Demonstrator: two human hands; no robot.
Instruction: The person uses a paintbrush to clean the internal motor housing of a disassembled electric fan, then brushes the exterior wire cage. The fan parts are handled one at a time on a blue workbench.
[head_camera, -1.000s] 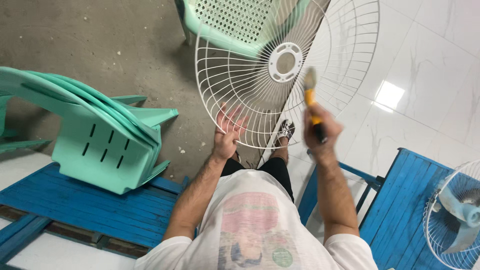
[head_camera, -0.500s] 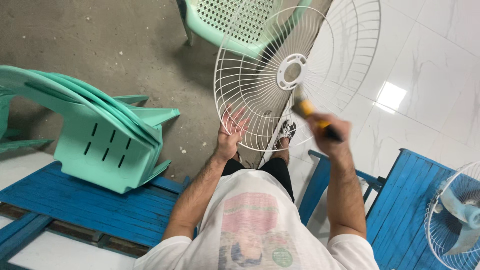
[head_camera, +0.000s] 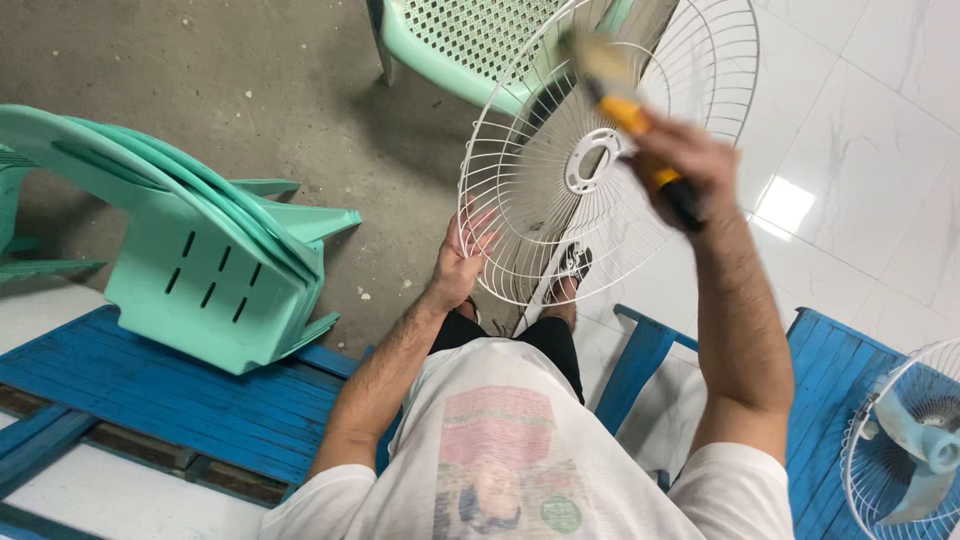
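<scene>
- A round white wire fan guard is standing tilted on edge, at twelve o'clock from the knees.
- A blurred yellow-and-black-handled brush is crossing its front, bristles pointing toward eleven o'clock.

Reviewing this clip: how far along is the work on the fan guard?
Done: the white wire fan guard is off any fan, held by the left hand. In hand: the right hand holds a yellow-handled tool, blurred, at it. Left: cannot tell; another fan stands nearby.

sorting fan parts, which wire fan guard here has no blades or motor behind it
The bare wire guard held up by the left hand. The other guard, at lower right, still encloses pale blades.
</scene>
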